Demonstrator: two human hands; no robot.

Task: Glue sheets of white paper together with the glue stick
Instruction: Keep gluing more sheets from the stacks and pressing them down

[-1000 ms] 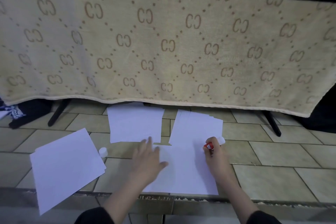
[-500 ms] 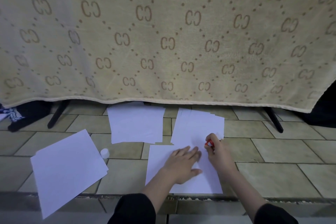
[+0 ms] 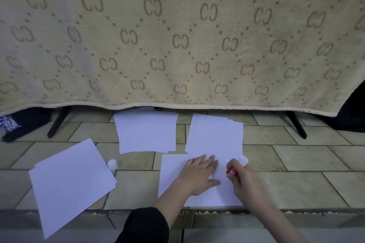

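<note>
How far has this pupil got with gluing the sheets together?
Done: the glue stick's white cap is off and stands on the floor. In hand: the left hand presses flat on the front sheet while the right hand grips the glue stick at its right side. Left: three other paper piles lie apart, unjoined.
</note>
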